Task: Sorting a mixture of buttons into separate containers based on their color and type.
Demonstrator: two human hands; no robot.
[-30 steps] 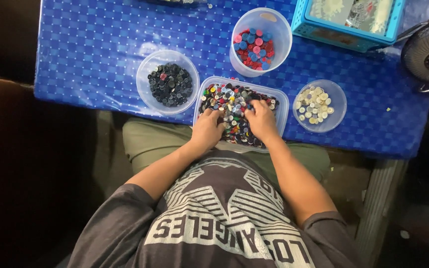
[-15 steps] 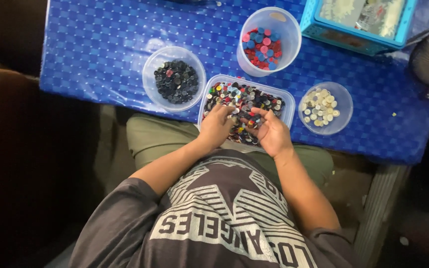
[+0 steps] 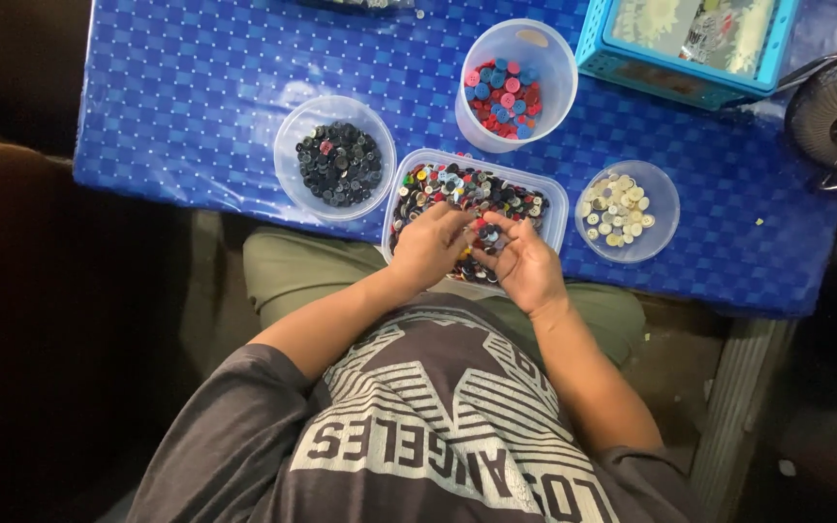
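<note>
Head view: both hands over the near half of the mixed-button tray, fingertips meeting

Left hand [image 3: 430,250] and right hand [image 3: 525,263] are curled over the rectangular tray of mixed buttons [image 3: 535,189]; a few buttons sit pinched at the right fingertips [image 3: 488,232], left grip can't be told. Sorted tubs all lie beyond the hands: dark-button bowl [image 3: 335,161] far-left, nearer the left hand; pale-button bowl [image 3: 626,209] to the right, nearer the right hand; red/blue cup [image 3: 515,85] straight ahead, on the blue table [image 3: 196,87]

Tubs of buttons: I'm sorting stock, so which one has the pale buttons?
The small round tub at the far right; the other tubs hold dark, red-blue or mixed buttons.
</note>
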